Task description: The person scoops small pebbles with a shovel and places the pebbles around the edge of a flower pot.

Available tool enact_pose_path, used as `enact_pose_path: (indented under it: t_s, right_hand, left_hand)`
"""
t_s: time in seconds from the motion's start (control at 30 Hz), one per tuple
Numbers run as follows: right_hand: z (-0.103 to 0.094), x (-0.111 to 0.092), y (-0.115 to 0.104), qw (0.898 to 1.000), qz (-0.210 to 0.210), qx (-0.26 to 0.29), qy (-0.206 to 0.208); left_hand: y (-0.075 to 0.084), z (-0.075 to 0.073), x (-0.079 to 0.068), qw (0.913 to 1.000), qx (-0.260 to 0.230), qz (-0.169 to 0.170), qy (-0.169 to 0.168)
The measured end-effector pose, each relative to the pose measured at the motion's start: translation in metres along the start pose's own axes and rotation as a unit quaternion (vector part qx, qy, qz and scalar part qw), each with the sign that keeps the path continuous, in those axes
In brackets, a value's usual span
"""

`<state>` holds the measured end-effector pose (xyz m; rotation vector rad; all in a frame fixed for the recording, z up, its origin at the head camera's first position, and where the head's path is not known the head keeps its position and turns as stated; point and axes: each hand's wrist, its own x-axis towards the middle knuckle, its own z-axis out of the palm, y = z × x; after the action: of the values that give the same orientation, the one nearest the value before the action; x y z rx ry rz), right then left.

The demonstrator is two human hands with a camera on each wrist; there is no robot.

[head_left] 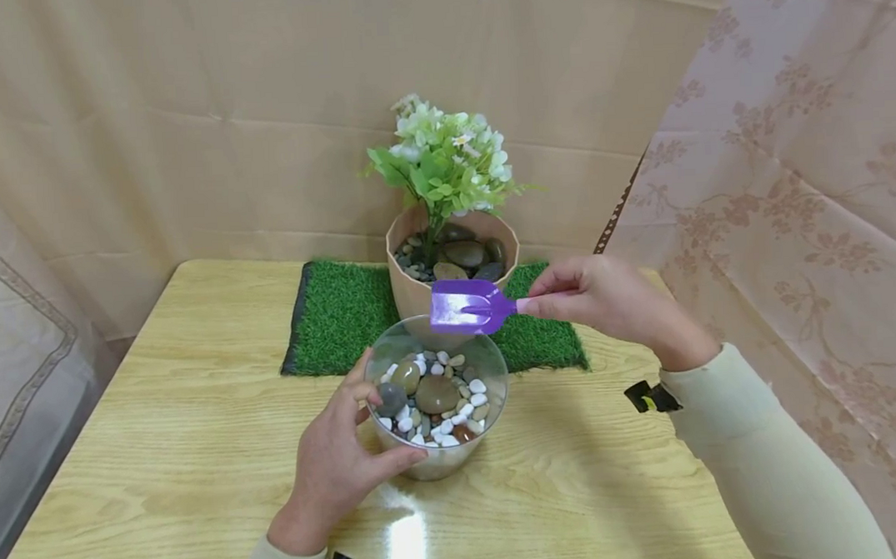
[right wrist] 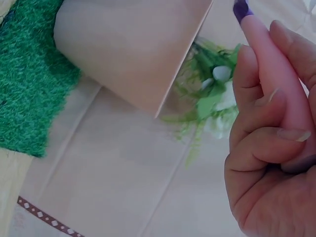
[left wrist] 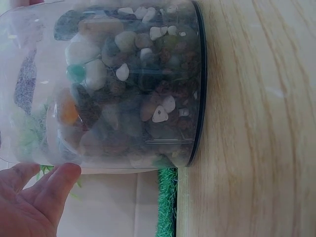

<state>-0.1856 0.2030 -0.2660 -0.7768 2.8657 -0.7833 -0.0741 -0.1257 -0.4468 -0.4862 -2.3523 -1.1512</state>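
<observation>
In the head view, my right hand (head_left: 607,302) grips the pink handle (right wrist: 279,79) of a small purple shovel (head_left: 467,306). Its blade hangs above the back rim of a clear plastic container (head_left: 441,459), and no stones show on it. White pebbles (head_left: 478,387), larger brown stones (head_left: 436,393) and a dark grey stone (head_left: 391,399) lie inside the container. My left hand (head_left: 343,451) holds the container at its left side, thumb at the front and fingers at the rim. Layers of mixed stones show through the wall in the left wrist view.
Behind the container, a beige pot (head_left: 411,294) holds dark stones and a plant with pale flowers (head_left: 450,154). It stands on a green turf mat (head_left: 344,317) on the wooden table (head_left: 199,424). Beige curtains (head_left: 277,137) hang at the back, and a patterned cloth (head_left: 805,214) at the right.
</observation>
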Motion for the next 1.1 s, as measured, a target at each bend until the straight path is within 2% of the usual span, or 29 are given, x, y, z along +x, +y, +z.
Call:
enact_pose_path:
  t_s: [0.3,0.4,0.57,0.7,0.9,1.1]
  right_hand:
    - [0.008,-0.012,-0.03,0.994,-0.044,-0.1,-0.029]
    - [0.01,-0.014,-0.04,0.985,-0.058,-0.156,-0.033]
    - [0.015,-0.016,-0.053,0.965,-0.089,-0.248,-0.012]
    - [0.017,-0.016,-0.061,0.957,-0.073,-0.281,-0.018]
    - [0.016,-0.015,-0.071,0.949,-0.039,-0.307,-0.055]
    - [0.018,-0.013,-0.082,0.939,-0.029,-0.337,-0.065]
  left_hand:
    - [0.0,0.0,-0.001,1.0,-0.001,0.0,0.0]
    - [0.0,0.001,-0.001,1.0,0.004,0.006,0.002]
    - [0.0,0.001,-0.001,0.9999,0.004,0.009,0.003]
    - [0.0,0.001,-0.002,1.0,0.002,-0.003,-0.002]
    - [0.0,0.001,-0.001,0.9999,0.005,-0.01,-0.006]
    - [0.001,0.0,0.0,0.9994,0.013,-0.03,-0.015]
